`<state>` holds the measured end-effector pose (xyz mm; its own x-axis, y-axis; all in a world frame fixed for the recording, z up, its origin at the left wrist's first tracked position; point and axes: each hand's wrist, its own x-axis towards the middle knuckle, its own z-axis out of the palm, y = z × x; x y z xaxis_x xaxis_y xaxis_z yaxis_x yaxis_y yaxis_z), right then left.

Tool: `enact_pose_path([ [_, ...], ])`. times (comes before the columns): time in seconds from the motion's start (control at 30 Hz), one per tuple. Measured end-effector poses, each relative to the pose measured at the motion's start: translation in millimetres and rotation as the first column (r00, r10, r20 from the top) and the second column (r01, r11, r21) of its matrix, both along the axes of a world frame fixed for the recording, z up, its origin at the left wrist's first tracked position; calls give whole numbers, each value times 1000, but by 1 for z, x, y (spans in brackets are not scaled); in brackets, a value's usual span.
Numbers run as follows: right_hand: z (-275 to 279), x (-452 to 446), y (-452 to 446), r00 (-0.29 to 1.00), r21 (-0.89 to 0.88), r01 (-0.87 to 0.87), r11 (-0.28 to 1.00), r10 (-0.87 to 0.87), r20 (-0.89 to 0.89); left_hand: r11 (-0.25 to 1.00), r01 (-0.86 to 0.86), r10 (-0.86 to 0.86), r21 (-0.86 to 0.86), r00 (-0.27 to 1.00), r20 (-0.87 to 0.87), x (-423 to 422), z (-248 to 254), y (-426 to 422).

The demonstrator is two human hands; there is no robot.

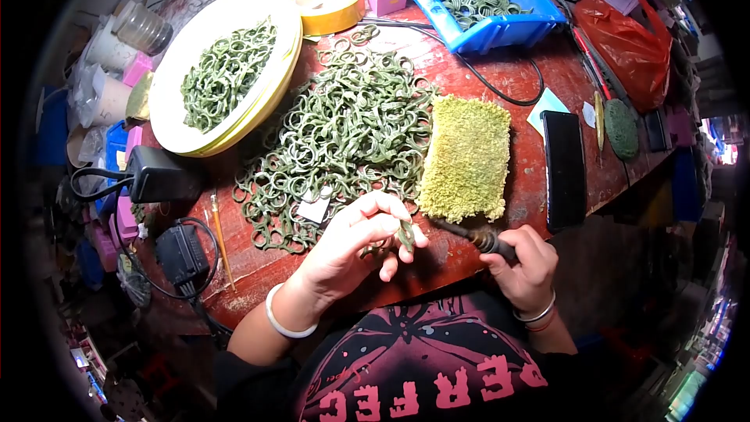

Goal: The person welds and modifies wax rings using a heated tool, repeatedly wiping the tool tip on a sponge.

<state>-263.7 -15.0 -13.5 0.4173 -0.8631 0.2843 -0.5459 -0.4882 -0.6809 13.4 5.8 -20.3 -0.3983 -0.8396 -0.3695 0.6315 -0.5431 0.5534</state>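
Note:
My left hand (361,244) pinches a small green ring (406,236) between thumb and fingertips, just in front of the ring pile. In my right hand (527,263) is a dark-handled tool (491,242) with a narrow dark tip, which looks like a soldering iron. Its tip points left, toward my left hand, and lies close to the near edge of a yellow-green, rough-textured block (466,158). A large heap of similar green rings (351,121) covers the middle of the red table (539,168). A small white slip (314,205) lies on the heap's near side.
A white round tray (168,109) with green rings stands back left. Beyond the heap are a yellow tape roll (332,16) and a blue bin (500,35) with rings. A black phone (564,168) and red bag (625,47) lie right; a black box (162,176) sits left.

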Motion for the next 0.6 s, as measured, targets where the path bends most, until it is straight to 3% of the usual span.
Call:
enact_pose_path([
  [0.6, -5, 6, 3, 999, 1, -43, 999, 43, -26, 1000, 2, -2, 6, 1000, -8, 0, 1, 0],
])
